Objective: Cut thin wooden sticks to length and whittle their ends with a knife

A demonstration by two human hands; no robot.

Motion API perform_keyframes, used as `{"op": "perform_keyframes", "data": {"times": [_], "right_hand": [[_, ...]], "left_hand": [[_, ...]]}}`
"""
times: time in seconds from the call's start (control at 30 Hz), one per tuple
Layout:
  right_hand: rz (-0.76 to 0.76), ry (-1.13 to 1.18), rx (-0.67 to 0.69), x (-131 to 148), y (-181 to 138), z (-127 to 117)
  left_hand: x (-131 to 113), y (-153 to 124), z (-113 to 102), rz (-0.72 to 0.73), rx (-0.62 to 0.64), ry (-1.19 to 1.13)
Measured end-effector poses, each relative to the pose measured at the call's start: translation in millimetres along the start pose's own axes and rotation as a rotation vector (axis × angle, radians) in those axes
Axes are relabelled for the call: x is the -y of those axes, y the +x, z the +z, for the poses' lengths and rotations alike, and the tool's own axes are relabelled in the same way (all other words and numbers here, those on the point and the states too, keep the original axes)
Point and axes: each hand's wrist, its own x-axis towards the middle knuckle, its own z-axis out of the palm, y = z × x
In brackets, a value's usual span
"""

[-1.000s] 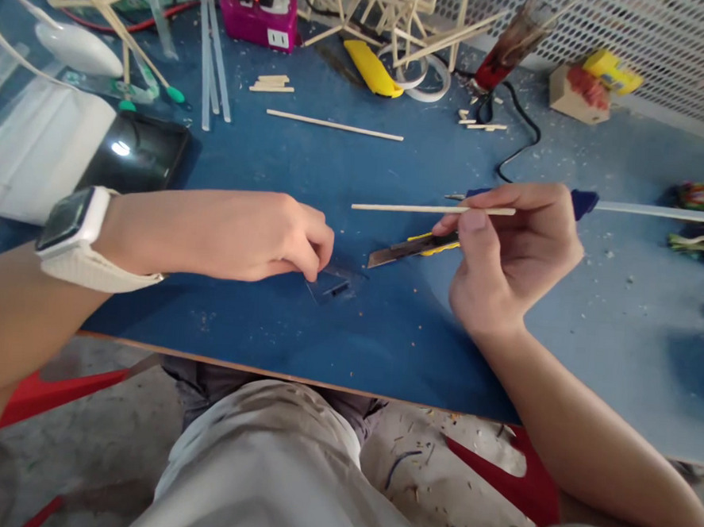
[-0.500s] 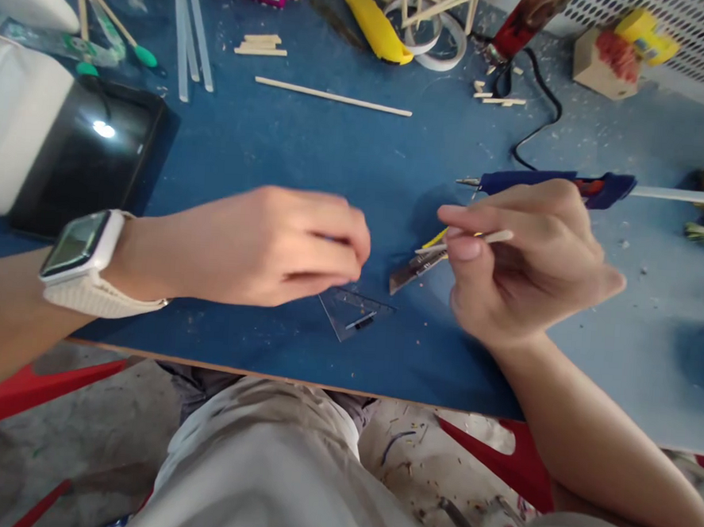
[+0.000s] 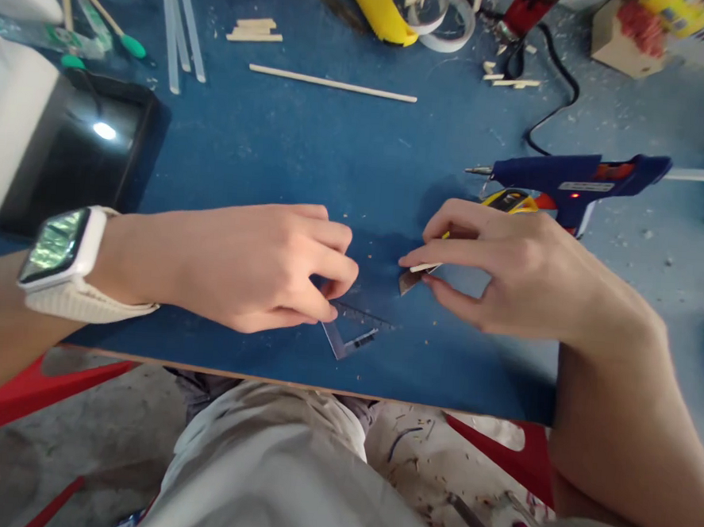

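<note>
My left hand, with a white smartwatch on its wrist, rests on the blue table. Its fingers are curled and pinch the edge of a small clear plastic set square near the table's front edge. My right hand is closed round a yellow utility knife whose blade tip points left, close to the set square. A thin wooden stick shows under the fingertips; most of it is hidden by the hand.
A blue hot glue gun lies just behind my right hand, its black cord running back. A long wooden stick, short stick pieces, clear glue sticks, a yellow cutter, tape rolls and a black tablet lie farther back.
My right hand turned palm down and dropped to the table, so the stick, held out long a second ago, is now mostly hidden. My left hand lifted briefly, then returned to the set square.
</note>
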Motion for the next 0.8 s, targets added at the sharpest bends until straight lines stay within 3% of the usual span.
{"op": "perform_keyframes", "data": {"times": [0.2, 0.37, 0.53, 0.67, 0.8], "right_hand": [[0.135, -0.064, -0.177, 2.0, 6.4, 18.8], [0.187, -0.142, -0.263, 12.0, 9.2, 27.8], [0.07, -0.09, -0.257, 15.6, 8.9, 25.0], [-0.044, -0.064, -0.185, 17.5, 9.9, 23.0], [-0.05, -0.004, -0.213, 20.2, 7.9, 22.7]], "left_hand": [[-6.6, -0.4, 0.9, 0.031, 0.023, -0.025], [-5.0, -1.3, -1.4, 0.133, -0.127, 0.051], [-5.3, -2.8, 1.4, 0.109, -0.098, -0.032], [-6.0, -1.9, 4.0, 0.13, -0.174, 0.055], [-5.7, 0.9, 3.0, 0.137, -0.225, 0.135]]}}
